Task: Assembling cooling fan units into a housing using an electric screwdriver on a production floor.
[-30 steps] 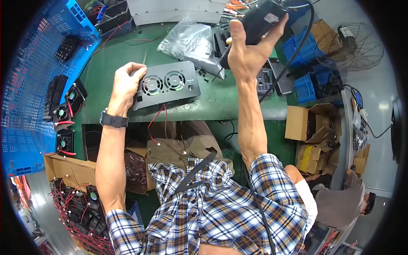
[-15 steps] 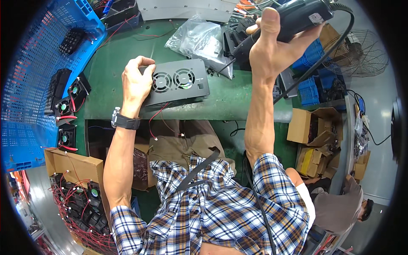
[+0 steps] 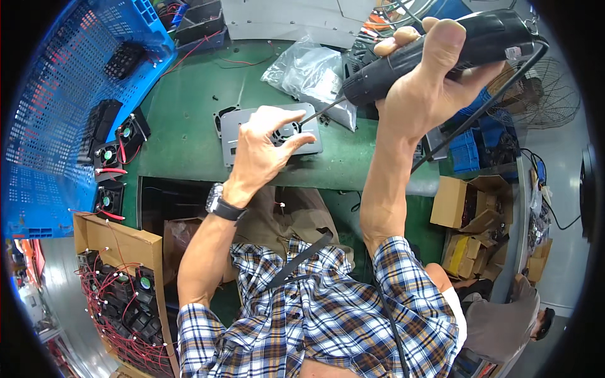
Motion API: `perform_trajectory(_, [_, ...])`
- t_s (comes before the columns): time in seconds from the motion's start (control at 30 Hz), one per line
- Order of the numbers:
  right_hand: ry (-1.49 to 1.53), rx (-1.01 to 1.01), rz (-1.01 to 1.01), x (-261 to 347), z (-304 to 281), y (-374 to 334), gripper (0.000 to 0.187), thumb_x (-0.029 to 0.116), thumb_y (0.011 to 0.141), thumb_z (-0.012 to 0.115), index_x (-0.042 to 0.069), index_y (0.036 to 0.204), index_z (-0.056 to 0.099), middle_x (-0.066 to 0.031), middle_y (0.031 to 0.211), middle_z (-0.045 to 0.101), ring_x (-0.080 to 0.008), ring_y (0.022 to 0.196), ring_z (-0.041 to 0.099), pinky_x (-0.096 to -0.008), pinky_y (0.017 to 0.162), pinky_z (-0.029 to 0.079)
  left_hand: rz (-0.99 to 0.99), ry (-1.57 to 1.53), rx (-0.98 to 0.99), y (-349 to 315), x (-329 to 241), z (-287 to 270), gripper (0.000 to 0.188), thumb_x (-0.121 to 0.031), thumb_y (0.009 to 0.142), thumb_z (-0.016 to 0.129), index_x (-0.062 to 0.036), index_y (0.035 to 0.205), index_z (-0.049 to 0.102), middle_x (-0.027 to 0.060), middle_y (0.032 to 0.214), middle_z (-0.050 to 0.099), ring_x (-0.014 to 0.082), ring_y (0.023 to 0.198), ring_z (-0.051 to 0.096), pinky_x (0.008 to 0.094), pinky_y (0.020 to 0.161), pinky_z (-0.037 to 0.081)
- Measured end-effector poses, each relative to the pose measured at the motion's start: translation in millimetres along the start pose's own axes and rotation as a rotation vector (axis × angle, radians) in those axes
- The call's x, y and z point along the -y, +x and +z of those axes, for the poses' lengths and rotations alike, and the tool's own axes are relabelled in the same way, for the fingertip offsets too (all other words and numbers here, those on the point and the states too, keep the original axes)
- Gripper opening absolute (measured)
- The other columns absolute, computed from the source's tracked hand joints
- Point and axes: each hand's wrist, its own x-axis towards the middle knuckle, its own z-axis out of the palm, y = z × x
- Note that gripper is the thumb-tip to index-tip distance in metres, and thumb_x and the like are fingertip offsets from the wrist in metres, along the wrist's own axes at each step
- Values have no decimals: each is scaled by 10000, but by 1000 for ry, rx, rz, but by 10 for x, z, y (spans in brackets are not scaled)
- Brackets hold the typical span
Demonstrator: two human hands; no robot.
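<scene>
My right hand (image 3: 419, 104) wraps round a black corded electric screwdriver (image 3: 381, 74), holding it tilted above the bench. Its thin bit slants down to the left, toward a flat grey panel (image 3: 310, 146) with a round fan grille. Over the panel hovers my left hand (image 3: 257, 151), thumb and forefinger apart on either side of the bit's tip. Much of the panel is hidden by that hand, and whether the bit touches a screw is too small to tell. Part of a black fan frame (image 3: 219, 120) sticks out at the panel's left.
Clear plastic bags (image 3: 302, 69) and small dark screws lie behind the panel on the green bench (image 3: 170, 151). Left are a blue crate (image 3: 57, 138), loose fans (image 3: 108, 154) and a carton of wired fans (image 3: 120, 236). A person (image 3: 504, 315) sits at right.
My left hand moved right, from the panel's left edge to over its grille. The panel has turned, its square cutout now at the left. The screwdriver shifted right and its bit now reaches the grille area.
</scene>
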Motion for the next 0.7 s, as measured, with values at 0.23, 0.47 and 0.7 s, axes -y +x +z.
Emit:
perform_trajectory(0.23, [66,41,10,131,155,-93,769,321,1018,694,71,1563,212,-138,1107,616,-192,811,659,-348,654,625,39,170,-27,-87,-48,-18,153,-133,842,831,-55,965,785,105,876,747,290,844,683,399,786,523])
perform_trajectory(0.47, [31,-140,136,274,283,-98,741,280,998,732,7,1534,300,-67,926,590,-121,628,585,-272,538,517,-153,-12,123,-90,-190,-69,89,-111,880,780,-41,935,783,119,858,746,300,834,690,408,778,525])
perform_trajectory(0.7, [-21,-76,83,162,173,-111,758,250,980,752,-5,1531,299,-77,953,609,-111,643,592,-256,538,512,86,229,313,40,-112,-205,930,-378,719,918,-62,1488,500,206,1469,523,386,1398,463,502,1199,333])
